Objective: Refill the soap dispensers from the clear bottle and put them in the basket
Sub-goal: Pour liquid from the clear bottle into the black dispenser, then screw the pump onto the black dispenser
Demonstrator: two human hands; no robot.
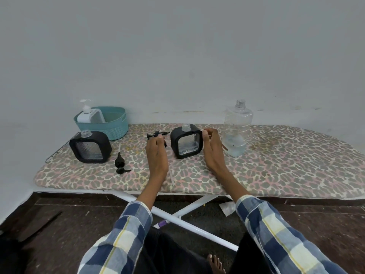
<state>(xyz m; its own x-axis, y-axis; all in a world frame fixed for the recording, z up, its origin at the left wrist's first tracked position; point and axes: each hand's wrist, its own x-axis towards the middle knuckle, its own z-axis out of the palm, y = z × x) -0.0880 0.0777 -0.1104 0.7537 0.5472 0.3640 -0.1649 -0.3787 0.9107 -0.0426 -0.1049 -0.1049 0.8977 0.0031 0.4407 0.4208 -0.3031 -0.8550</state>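
Standing uncapped: two black dispensers (90,147) (186,143), one clear bottle (238,128)

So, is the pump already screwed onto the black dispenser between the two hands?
No, the black dispenser has a bare open neck, and the left hand holds its black pump beside it.

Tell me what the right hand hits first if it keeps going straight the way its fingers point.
The right hand points away, toward the wall, fingertips beside the black dispenser. Straight on, it would probably skim that dispenser's right edge, then cross bare ironing board. The clear bottle stands further right, though depth is unclear.
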